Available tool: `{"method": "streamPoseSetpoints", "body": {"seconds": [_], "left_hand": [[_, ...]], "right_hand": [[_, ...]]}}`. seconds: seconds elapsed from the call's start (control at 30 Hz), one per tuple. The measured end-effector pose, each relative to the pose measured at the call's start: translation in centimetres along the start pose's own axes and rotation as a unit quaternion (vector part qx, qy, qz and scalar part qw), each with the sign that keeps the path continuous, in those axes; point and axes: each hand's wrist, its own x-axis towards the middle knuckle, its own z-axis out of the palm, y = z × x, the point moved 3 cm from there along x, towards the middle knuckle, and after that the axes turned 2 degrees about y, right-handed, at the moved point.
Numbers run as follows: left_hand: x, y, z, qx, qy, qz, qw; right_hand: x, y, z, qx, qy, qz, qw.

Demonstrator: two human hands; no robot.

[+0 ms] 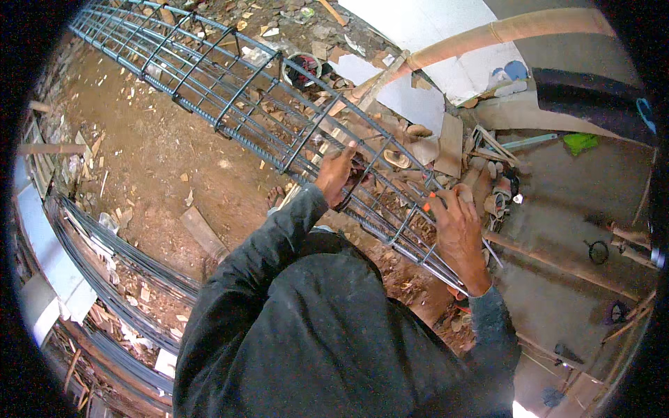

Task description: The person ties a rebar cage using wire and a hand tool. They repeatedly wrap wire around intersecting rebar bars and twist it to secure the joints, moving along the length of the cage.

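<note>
A long rebar cage [230, 132] of ribbed steel bars, tied round with square stirrups, runs from the far left to just in front of me. My left hand [337, 174] is closed on the cage near a stirrup, thumb up; its other fingers are partly hidden by the bars. At the cage's near right end, my right hand [457, 233] curls its fingers around a tool with orange parts [430, 202]. The kind of tool is mostly hidden by the hand. Bar ends pass just under this hand.
Bundles of long dark rebar [125, 244] lie on the ground at left. A bamboo pole [516, 28] slants across the upper right, near white sheets [446, 42]. Wood scraps, a loose plank [203, 231] and rubble litter the dirt. A grey floor [550, 202] spreads at right.
</note>
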Motion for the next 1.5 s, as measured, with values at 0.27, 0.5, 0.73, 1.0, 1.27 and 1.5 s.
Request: {"method": "streamPoseSetpoints", "body": {"seconds": [0.27, 0.5, 0.73, 1.0, 1.27, 1.5], "left_hand": [[-0.8, 0.8, 0.3, 0.055, 0.034, 0.008, 0.998], [-0.2, 0.0, 0.0, 0.050, 0.041, 0.029, 0.998], [0.7, -0.9, -0.6, 0.056, 0.011, 0.028, 0.998], [0.2, 0.5, -0.3, -0.044, 0.047, 0.113, 0.992], [-1.2, 1.8, -0.3, -0.031, 0.014, 0.095, 0.995], [-1.2, 1.3, 0.7, -0.070, 0.035, 0.137, 0.987]], "right_hand": [[2.6, -1.1, 1.3, -0.157, -0.025, -0.114, 0.981], [3.8, -2.0, 1.1, -0.204, -0.050, -0.133, 0.969], [4.9, -2.2, 0.9, -0.186, -0.083, -0.127, 0.971], [4.7, -0.8, 2.8, 0.206, -0.204, -0.044, 0.956], [4.4, 1.8, 4.9, 0.601, -0.473, 0.224, 0.604], [7.0, 1.4, -1.7, -0.106, -0.194, -0.099, 0.970]]}}
